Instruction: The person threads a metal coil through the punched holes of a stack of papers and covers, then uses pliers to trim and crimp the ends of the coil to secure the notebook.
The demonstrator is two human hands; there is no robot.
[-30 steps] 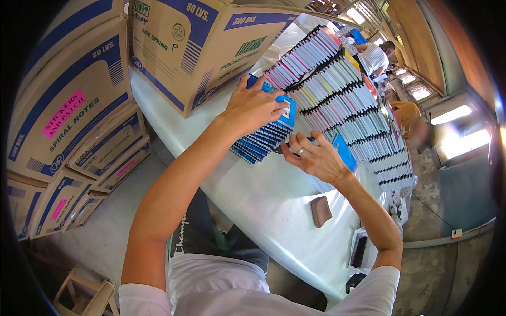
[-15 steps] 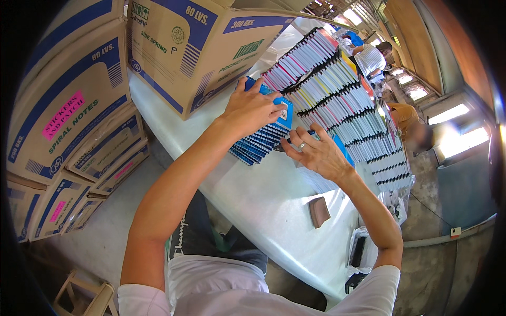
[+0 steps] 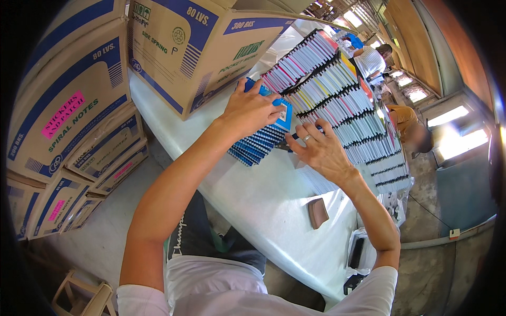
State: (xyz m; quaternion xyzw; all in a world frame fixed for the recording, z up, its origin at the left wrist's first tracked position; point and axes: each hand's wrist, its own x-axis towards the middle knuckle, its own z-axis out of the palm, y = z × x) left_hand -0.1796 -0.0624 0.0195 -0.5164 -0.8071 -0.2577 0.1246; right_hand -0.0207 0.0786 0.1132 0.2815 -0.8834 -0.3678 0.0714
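A stack of blue spiral notebooks (image 3: 252, 149) lies tilted on the white table, its coil edges facing me. My left hand (image 3: 252, 108) rests over the top of it, fingers spread and fingertips touching the blue cover. Close by its right side is my right hand (image 3: 320, 149), wearing a ring, with thumb and fingers closed round a slim dark tool (image 3: 285, 146). The tool's tip reaches the coil edge; its kind is mostly hidden by the fingers.
Rows of black-coiled notebooks (image 3: 337, 100) stand piled behind my right hand. A large carton (image 3: 174, 58) stands at the table's far left, more cartons (image 3: 68, 105) beside the table. A small brown block (image 3: 318, 213) lies near my right forearm. Other people (image 3: 371, 60) are beyond.
My right hand has shifted slightly right and away from me, its fingers more curled. The blue patch by its wrist no longer shows. My left hand has barely moved.
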